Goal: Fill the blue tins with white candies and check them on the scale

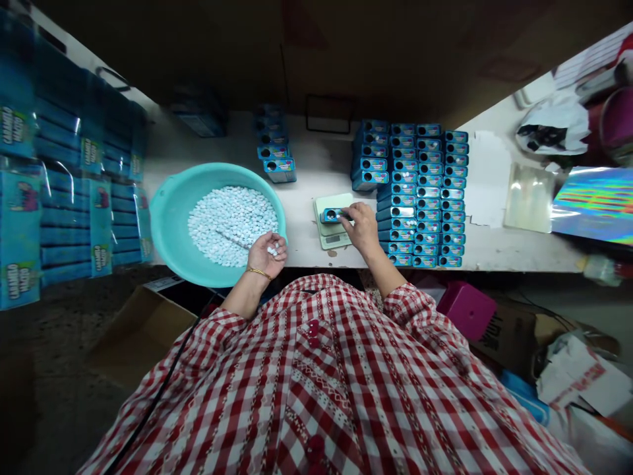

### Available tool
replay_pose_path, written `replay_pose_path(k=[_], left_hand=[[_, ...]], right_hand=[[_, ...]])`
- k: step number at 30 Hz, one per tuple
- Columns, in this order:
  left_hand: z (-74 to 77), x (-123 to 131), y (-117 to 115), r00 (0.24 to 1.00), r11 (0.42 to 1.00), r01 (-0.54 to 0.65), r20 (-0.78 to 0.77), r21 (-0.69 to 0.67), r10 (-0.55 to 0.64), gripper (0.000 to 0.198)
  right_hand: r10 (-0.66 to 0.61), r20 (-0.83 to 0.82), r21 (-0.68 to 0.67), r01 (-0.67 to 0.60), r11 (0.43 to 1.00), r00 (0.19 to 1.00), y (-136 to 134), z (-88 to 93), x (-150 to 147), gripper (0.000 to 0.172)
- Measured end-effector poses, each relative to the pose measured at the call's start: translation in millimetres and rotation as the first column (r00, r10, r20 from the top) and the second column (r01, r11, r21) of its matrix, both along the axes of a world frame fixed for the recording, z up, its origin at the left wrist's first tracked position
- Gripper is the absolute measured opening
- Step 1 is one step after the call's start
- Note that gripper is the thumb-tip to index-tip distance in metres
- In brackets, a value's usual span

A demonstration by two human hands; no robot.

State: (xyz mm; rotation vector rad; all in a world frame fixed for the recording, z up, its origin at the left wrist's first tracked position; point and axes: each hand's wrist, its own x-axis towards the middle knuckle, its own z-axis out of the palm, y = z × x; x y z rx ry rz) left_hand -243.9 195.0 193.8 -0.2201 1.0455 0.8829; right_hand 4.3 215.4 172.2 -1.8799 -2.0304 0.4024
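Note:
My left hand [268, 254] is at the right rim of a turquoise basin [165, 247], palm up, its fingers curled around a few small white candies [273, 251]. A thin rod-like utensil [232, 239] runs from that hand over the heap of white candies [230, 214] in the basin; its exact kind is unclear. My right hand [362, 227] pinches the right end of a small blue box [331, 216] with a dark round opening on top. That box is on a pale green kitchen scale [322, 230], whose display is too small to read.
Several rows of similar blue boxes [428, 191] stand right of the scale, some with white candies showing on top. A shorter row of boxes [280, 170] stands behind the basin. Wrapped blue packs [69, 218] are stacked at left. A large brown panel [297, 53] overhangs the table's back.

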Motion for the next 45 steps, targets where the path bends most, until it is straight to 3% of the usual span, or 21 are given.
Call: replay_pose_path(k=[3, 6, 10, 12, 14, 16, 18, 21, 25, 27, 29, 31, 35, 37, 41, 45], left_hand=[[-0.4, 6.0, 0.4, 1.000, 1.000, 0.019, 0.002, -0.009, -0.019, 0.027], [-3.0, 18.1, 2.4, 0.999, 0.999, 0.041, -0.004, -0.030, -0.041, 0.024], [-5.5, 37.7, 10.5, 0.995, 0.994, 0.100, 0.035, -0.054, -0.098, 0.024], [-4.8, 41.5, 15.5, 0.991, 0.992, 0.117, 0.072, -0.044, -0.113, 0.024], [-3.2, 38.3, 19.2, 0.991, 0.994, 0.108, 0.087, -0.035, -0.104, 0.022], [-1.7, 29.4, 20.9, 0.994, 0.996, 0.085, 0.076, -0.039, -0.082, 0.024], [-1.2, 18.2, 21.0, 0.998, 0.997, 0.048, 0.049, -0.054, -0.045, 0.025], [-1.5, 4.2, 19.4, 0.999, 0.998, -0.021, 0.033, -0.060, 0.023, 0.028], [-1.0, -5.5, 15.2, 0.996, 0.997, -0.070, 0.057, -0.044, 0.072, 0.028], [-0.8, -9.1, 12.4, 0.995, 0.996, -0.078, 0.059, -0.037, 0.080, 0.025], [-1.4, -12.2, 10.0, 0.996, 0.996, -0.078, 0.039, -0.039, 0.080, 0.024], [-2.8, -13.6, 8.3, 0.997, 0.996, -0.074, 0.009, -0.050, 0.074, 0.025], [-4.2, -7.8, 7.5, 0.998, 0.996, -0.060, -0.014, -0.063, 0.059, 0.028], [-3.8, -2.5, 8.2, 0.999, 0.997, -0.049, -0.014, -0.056, 0.048, 0.028], [-3.2, 6.6, 10.8, 1.000, 0.999, -0.020, -0.019, -0.044, 0.019, 0.028], [-3.1, 16.7, 13.4, 1.000, 0.998, -0.016, -0.016, -0.053, 0.015, 0.031]], right_hand=[[0.039, 0.060, -0.072, -0.035, 0.997, 0.997, 3.4, 1.2, -4.4, 0.019], [0.064, 0.000, -0.077, -0.064, 0.995, 0.998, 3.1, 4.8, -11.8, 0.019], [0.273, -0.154, -0.040, -0.282, 0.959, 0.950, -0.3, 16.5, -23.8, 0.026], [0.306, -0.071, -0.073, -0.311, 0.948, 0.949, -0.1, 21.2, -21.0, 0.042], [0.256, 0.094, -0.159, -0.240, 0.958, 0.962, 3.3, 22.4, -11.6, 0.052], [0.248, 0.206, -0.246, -0.195, 0.949, 0.947, 11.0, 20.7, -3.3, 0.047], [0.305, 0.219, -0.271, -0.243, 0.932, 0.927, 24.2, 17.3, -6.0, 0.041], [0.364, 0.185, -0.207, -0.326, 0.923, 0.913, 54.9, 9.5, -39.7, 0.043], [0.348, 0.146, -0.208, -0.316, 0.926, 0.926, 99.8, -8.2, -102.2, 0.041], [0.345, 0.127, -0.193, -0.319, 0.928, 0.930, 111.6, -16.5, -111.5, 0.041], [0.337, 0.124, -0.152, -0.318, 0.936, 0.933, 112.2, -21.1, -95.0, 0.038], [0.256, 0.156, -0.085, -0.245, 0.966, 0.954, 103.8, -21.8, -55.7, 0.032], [-0.092, 0.290, 0.070, 0.075, 0.995, 0.953, 84.4, -23.4, 39.6, 0.021], [-0.079, 0.358, 0.047, 0.067, 0.997, 0.930, 82.3, -27.6, 70.0, 0.019], [0.031, 0.414, 0.003, -0.035, 0.999, 0.910, 79.2, -24.1, 81.8, 0.019], [0.161, 0.397, 0.031, -0.189, 0.982, 0.903, 50.2, 3.4, 56.9, 0.024]])
